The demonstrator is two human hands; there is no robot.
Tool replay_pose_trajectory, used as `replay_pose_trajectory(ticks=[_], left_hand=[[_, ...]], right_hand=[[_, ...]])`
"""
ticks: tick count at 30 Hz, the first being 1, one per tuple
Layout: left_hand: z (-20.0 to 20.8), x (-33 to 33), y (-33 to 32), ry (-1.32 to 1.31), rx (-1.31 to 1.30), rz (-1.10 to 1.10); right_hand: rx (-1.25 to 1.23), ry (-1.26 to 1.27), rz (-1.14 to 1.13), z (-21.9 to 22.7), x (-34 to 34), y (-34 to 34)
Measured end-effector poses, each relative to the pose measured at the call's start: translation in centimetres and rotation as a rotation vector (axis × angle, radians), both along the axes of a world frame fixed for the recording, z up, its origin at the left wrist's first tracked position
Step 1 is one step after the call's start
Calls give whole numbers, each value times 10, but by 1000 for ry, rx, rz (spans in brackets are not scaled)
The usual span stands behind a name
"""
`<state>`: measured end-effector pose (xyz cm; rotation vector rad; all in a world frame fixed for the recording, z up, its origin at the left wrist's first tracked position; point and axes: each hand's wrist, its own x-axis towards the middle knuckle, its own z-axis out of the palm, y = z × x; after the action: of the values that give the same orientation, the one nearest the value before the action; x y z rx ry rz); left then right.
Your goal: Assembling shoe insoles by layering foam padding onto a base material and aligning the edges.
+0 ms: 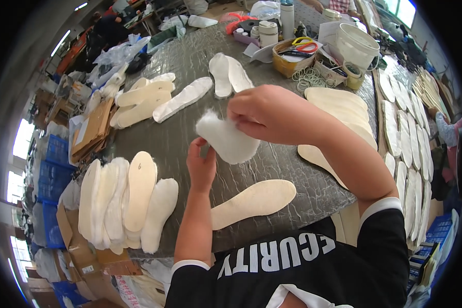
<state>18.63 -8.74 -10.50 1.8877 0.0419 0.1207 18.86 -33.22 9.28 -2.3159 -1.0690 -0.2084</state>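
Observation:
A fluffy white insole [234,143] is held up off the table, curved, between my two hands. My right hand [262,114] pinches its upper edge, with the fingers curled in. Lower down, my left hand [202,163] grips the near left edge between thumb and fingers. Flat on the table below them lies a cream insole [259,203], its left end partly hidden by my left forearm. To the left rests a row of overlapping insoles [117,200], some fleecy and some smooth cream.
Farther off lie a single white insole [184,99], a leaning pair [228,74] and a cream pile [145,100]. At right is a cream insole stack [339,105]. Behind it stand a basket with scissors [295,54] and a white bucket [357,46]. More insoles [408,133] cover the right side.

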Motion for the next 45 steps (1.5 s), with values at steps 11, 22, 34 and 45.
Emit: replay_pose_trajectory(ticks=[11, 22, 34, 45], left_hand=[[-12, -21, 28, -274, 199, -47], [-2, -44, 29, -342, 214, -162], [-12, -131, 56, -279, 551, -12], [4, -159, 39, 50, 624, 58]], right_hand=[[-81, -344, 116, -22, 9, 11], [69, -511, 39, -32, 14, -5], [-154, -166, -148, -217, -67, -56], [-48, -21, -347, -210, -84, -57]])
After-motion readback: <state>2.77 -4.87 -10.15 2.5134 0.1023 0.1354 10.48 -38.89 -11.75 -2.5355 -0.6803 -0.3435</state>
